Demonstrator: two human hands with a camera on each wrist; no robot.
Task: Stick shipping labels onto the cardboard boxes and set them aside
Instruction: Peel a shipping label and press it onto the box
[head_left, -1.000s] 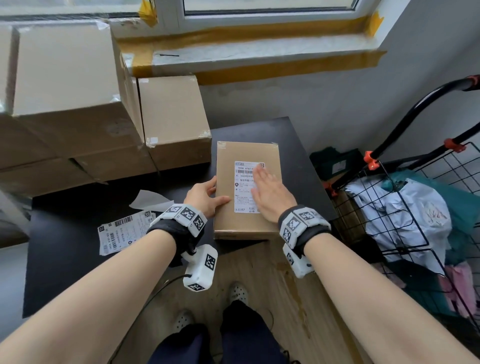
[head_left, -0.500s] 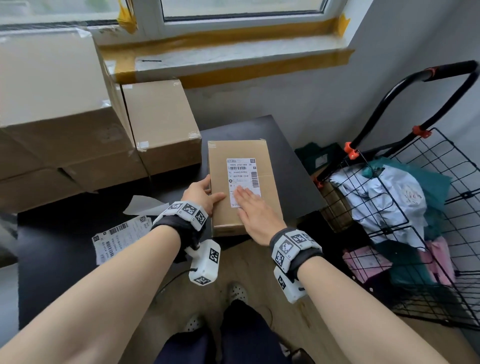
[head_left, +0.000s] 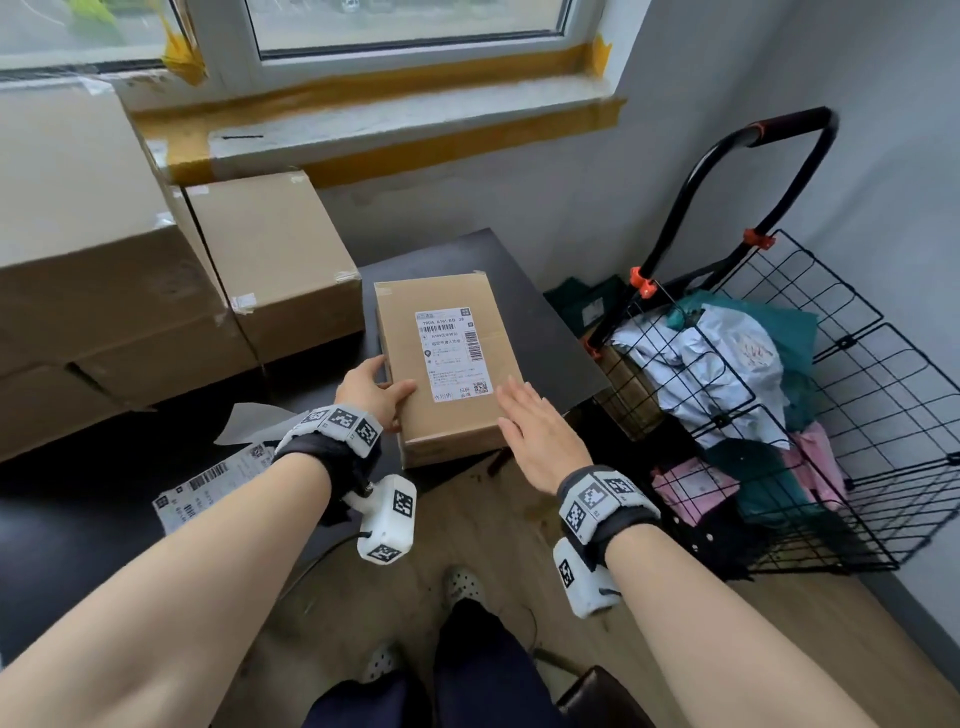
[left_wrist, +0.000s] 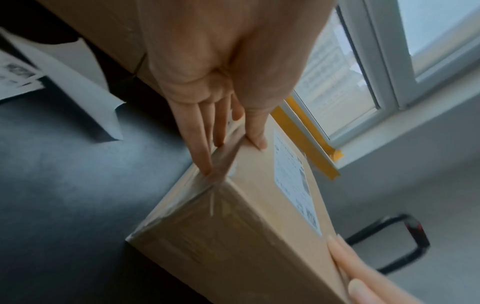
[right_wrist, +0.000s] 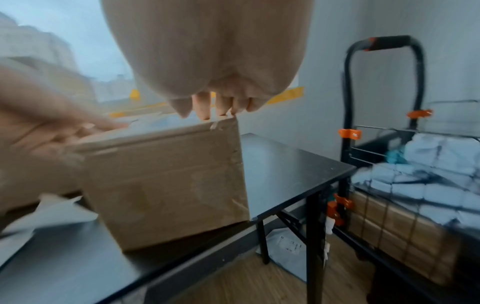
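Note:
A small cardboard box (head_left: 457, 415) lies on the black table (head_left: 550, 332) with a white shipping label (head_left: 453, 355) flat on its top. My left hand (head_left: 375, 391) grips the box's left side, fingers along the side wall and thumb on top (left_wrist: 255, 131). My right hand (head_left: 530, 427) is flat and open at the box's near right corner, off the label. In the right wrist view its straight fingertips (right_wrist: 205, 109) reach the box's (right_wrist: 166, 185) top edge. The label (left_wrist: 293, 181) runs along the box's top in the left wrist view.
Two large cardboard boxes (head_left: 104, 291) (head_left: 275, 260) stand at the table's back left. Loose labels (head_left: 208, 483) and a backing sheet (head_left: 254, 423) lie left of my left wrist. A black wire cart (head_left: 810, 395) with bagged parcels stands right of the table.
My right hand slid down the label toward me and now lies off it at the box's near right corner. My left hand kept its hold on the left side.

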